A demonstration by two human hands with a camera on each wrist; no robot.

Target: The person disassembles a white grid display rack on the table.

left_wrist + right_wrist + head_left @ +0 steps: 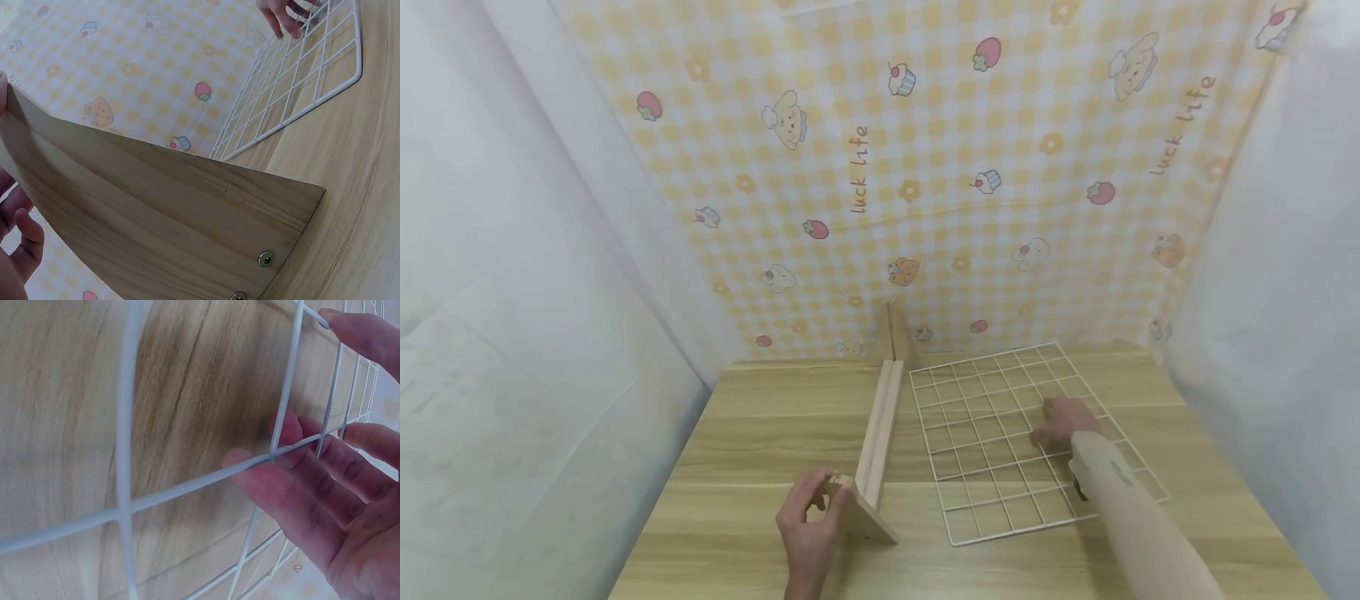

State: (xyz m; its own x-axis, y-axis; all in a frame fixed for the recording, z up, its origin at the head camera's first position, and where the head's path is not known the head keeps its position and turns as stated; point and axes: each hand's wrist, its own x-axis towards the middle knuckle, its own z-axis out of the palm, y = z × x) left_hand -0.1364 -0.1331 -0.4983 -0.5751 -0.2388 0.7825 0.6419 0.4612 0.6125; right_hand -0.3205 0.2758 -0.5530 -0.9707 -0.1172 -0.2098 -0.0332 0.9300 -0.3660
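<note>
A wooden stand [880, 433] has a long bar with an upright tapered end board at each end. My left hand [812, 512] pinches the top of the near end board [175, 200], thumb on one side and fingers on the other. Screw heads [267, 259] show low on that board. To the right of the stand, a white wire grid panel [992, 437] lies at or just above the table; the contact is unclear. My right hand [1066, 421] grips its wires right of centre, with fingers reaching through the openings [350, 481].
The pale wood-grain table [760, 433] lies under everything. Behind it hangs a yellow checked cloth [940, 208] with cartoon prints, close to the stand's far end board [892, 333]. White sheeting [550, 333] bounds the left side, and more covers the right.
</note>
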